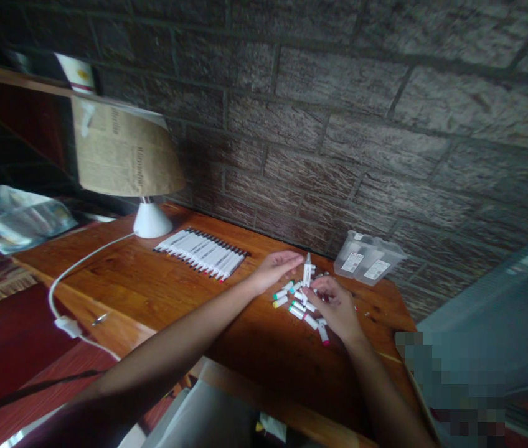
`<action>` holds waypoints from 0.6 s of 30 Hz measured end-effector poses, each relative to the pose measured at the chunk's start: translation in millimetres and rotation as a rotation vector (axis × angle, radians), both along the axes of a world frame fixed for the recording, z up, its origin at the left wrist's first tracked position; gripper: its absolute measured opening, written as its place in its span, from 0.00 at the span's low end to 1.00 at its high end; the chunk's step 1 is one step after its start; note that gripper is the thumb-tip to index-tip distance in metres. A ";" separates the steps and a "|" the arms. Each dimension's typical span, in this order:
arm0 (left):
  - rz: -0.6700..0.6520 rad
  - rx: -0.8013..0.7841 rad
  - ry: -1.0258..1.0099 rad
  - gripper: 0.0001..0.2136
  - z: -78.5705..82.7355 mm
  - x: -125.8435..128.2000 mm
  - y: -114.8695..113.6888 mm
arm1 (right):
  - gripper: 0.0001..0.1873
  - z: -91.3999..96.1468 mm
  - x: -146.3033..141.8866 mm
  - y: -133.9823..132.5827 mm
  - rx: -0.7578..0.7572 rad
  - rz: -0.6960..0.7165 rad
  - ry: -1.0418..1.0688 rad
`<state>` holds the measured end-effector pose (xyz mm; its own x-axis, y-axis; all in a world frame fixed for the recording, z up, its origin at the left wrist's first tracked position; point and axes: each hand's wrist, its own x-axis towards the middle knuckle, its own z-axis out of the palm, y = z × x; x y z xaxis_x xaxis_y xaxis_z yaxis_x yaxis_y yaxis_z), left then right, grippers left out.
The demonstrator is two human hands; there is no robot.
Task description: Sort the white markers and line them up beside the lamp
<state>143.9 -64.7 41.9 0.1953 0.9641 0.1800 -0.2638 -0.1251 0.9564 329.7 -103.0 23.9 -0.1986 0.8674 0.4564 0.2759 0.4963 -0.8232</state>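
My right hand point(336, 305) pinches the lower end of a white marker body point(307, 274), which stands roughly upright with its grey tapered end at the top. My left hand point(276, 270) reaches in from the left, fingers stretched out, its fingertips close beside that tapered end; whether they touch it I cannot tell. Below both hands lies a loose scatter of short white marker caps point(296, 311) with green, yellow and pink ends. Part of this scatter is hidden behind my right hand. Left of it, white markers point(203, 252) lie side by side in a neat row.
A clear plastic case point(369, 256) with two labels stands at the wooden table's point(254, 330) back right, near the brick wall. At the back left is a lamp point(152, 218) with a newspaper-print shade. Its white cord point(51, 295) hangs over the left edge.
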 end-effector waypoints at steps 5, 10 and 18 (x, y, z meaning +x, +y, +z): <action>0.073 0.021 0.026 0.22 -3.5 -6.7 6.8 | 0.14 -0.9 -0.4 1.3 -0.041 -0.001 0.028; 0.100 -0.026 0.076 0.20 -8.9 -5.8 10.5 | 0.17 -1.0 -0.2 0.1 -0.048 -0.002 0.023; 0.159 -0.006 0.013 0.19 -13.1 -6.2 16.5 | 0.16 -2.7 -0.4 2.2 -0.012 -0.010 0.013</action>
